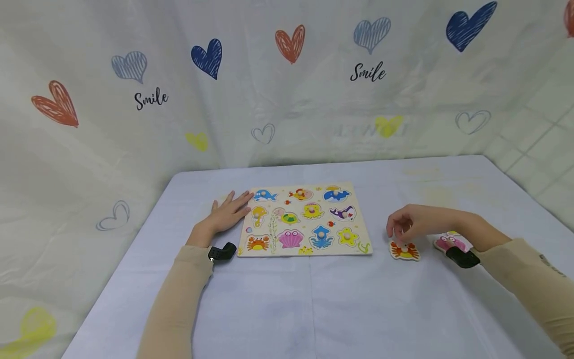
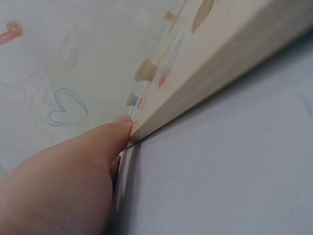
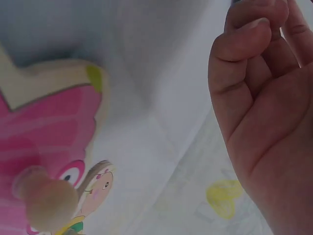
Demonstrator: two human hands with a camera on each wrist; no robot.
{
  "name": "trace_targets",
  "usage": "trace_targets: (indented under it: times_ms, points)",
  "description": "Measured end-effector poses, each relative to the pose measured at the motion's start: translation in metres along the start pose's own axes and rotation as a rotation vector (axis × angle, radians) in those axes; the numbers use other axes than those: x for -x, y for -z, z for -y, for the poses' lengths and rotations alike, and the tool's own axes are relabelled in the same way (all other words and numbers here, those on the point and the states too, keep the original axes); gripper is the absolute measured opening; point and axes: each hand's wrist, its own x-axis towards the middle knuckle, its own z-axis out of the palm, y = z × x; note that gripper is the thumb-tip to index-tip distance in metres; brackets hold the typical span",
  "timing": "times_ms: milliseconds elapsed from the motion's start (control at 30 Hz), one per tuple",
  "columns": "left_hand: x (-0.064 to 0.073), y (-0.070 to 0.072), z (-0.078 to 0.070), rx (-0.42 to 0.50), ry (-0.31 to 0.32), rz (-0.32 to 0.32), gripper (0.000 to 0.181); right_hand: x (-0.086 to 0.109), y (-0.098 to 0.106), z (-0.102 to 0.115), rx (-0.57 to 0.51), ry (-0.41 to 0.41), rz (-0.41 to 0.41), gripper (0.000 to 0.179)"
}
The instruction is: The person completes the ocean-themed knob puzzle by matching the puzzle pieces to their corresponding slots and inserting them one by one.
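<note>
A wooden peg puzzle board (image 1: 269, 253) with colourful sea-animal pictures lies on the table. My left hand (image 1: 227, 215) rests at its left edge, fingers spread and mostly straight. In the left wrist view, the thumb (image 2: 117, 127) presses against the corner of the board. To the right of the board, the curled fingers of my right hand (image 1: 414, 219) meet at the knob of an orange crab puzzle piece (image 1: 405, 253). Curled fingers (image 3: 239, 73) show in the right wrist view, where the crab piece is out of sight.
Under my right wrist lies a pink shell puzzle piece (image 1: 448, 243), its wooden knob (image 3: 51, 203) large in the right wrist view. A turtle piece (image 3: 95, 193) sits behind it. A white curtain (image 1: 314, 99) printed with hearts hangs behind the cloth-covered table (image 1: 269, 309).
</note>
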Motion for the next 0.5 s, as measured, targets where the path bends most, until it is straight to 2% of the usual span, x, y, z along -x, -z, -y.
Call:
trace_targets:
  times_ms: [200, 500]
  points:
    - [0.0005, 0.0006, -0.0018, 0.008, 0.006, 0.008, 0.062, 0.0014, -0.0053, -0.0051, 0.004, -0.02, 0.055, 0.014]
    - [-0.0008, 0.0002, -0.0019, -0.008, 0.01, 0.003, 0.061, 0.0051, -0.0059, -0.0093, 0.097, -0.029, 0.022, 0.016]
